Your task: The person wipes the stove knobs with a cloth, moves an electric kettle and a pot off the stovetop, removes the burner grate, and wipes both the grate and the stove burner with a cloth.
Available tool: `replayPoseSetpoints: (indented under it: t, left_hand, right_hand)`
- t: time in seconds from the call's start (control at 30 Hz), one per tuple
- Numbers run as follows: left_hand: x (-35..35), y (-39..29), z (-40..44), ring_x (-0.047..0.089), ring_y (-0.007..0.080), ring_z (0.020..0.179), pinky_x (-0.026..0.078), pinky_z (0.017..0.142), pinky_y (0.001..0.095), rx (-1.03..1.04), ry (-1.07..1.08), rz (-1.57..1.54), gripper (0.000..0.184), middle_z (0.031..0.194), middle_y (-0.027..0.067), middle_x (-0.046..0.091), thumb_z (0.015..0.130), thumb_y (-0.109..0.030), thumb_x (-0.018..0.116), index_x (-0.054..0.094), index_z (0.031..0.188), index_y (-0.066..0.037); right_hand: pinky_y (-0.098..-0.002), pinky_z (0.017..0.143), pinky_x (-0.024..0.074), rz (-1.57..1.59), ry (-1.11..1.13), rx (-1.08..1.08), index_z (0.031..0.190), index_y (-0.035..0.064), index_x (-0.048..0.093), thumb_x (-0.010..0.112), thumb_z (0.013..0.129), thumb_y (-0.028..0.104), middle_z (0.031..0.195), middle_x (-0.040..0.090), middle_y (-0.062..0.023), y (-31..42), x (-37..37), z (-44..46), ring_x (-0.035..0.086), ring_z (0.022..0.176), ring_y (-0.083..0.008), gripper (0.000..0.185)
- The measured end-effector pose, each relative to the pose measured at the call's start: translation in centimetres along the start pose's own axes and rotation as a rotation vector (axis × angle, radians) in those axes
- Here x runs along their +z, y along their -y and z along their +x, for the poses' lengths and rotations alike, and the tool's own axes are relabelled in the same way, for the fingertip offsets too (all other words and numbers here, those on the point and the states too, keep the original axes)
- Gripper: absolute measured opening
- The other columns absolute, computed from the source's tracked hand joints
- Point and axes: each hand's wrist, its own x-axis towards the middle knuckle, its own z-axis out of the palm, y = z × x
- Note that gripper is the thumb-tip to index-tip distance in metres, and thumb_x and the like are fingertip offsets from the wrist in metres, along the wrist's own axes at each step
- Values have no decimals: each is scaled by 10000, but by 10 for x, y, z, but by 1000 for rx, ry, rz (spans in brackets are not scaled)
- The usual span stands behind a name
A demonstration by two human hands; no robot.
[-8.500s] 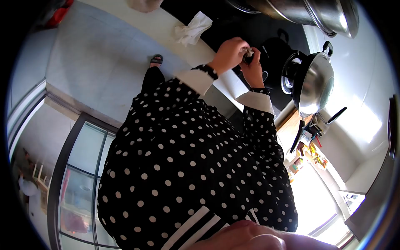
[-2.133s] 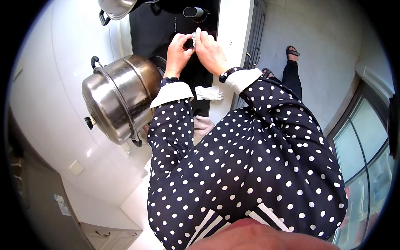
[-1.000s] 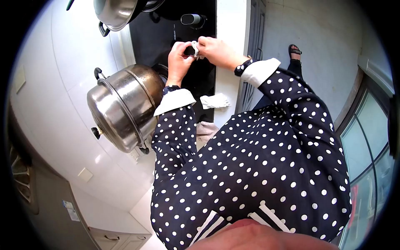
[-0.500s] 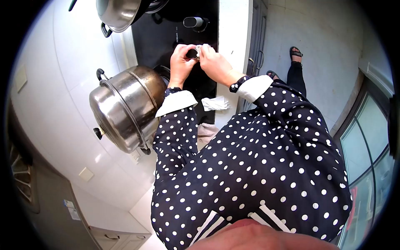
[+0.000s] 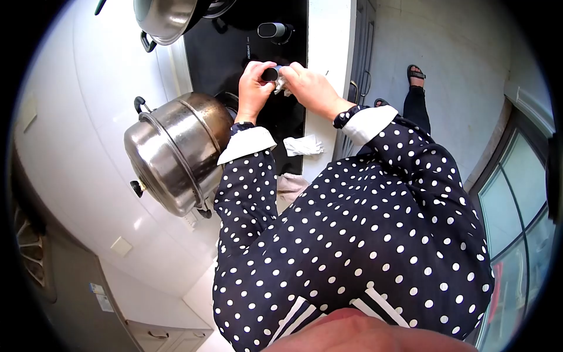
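Above the black glass cooktop [image 5: 220, 56], my left hand [image 5: 253, 89] is closed around a stove knob [image 5: 270, 74], its round dark face turned toward me. My right hand [image 5: 314, 89] pinches a crumpled white tissue [image 5: 282, 87] and presses it to the knob's right side. The fingers hide part of both things. Just beyond my hands, a second knob [image 5: 274, 31], silver and black, stands on the cooktop. A folded white tissue [image 5: 304, 145] lies across the cooktop's edge, below my right wrist.
A large steel steamer pot [image 5: 176, 155] with black handles stands close to my left forearm. Another steel pot [image 5: 167, 20] is at the far left. A pinkish cloth [image 5: 291, 186] lies near my body. Grey cabinet doors [image 5: 362, 53] are under the white counter edge [image 5: 329, 41].
My right hand has shifted slightly right and down with the tissue, which now hangs lower beside the knob. More of the knob's dark face shows. My left hand stays nearly in place.
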Motion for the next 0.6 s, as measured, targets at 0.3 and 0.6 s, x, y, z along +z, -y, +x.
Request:
replayPoseSetpoints:
  t: [0.3,0.6]
  left_hand:
    - [1,3,-2,537,111,684,465,578,211,19,-22,-16,400,906,33,539,647,65,669,632,1032,-41]
    - [0,-1,-1,514,94,664,445,571,210,20,-25,3,402,888,26,540,641,10,747,628,1024,-23]
  right_hand:
    - [-392,625,512,-91,-44,140,877,22,536,617,742,65,837,553,-143,8,14,28,617,725,-324,163]
    - [-387,598,507,-168,-131,34,822,47,580,596,774,89,801,540,-133,-12,30,64,603,666,-311,65]
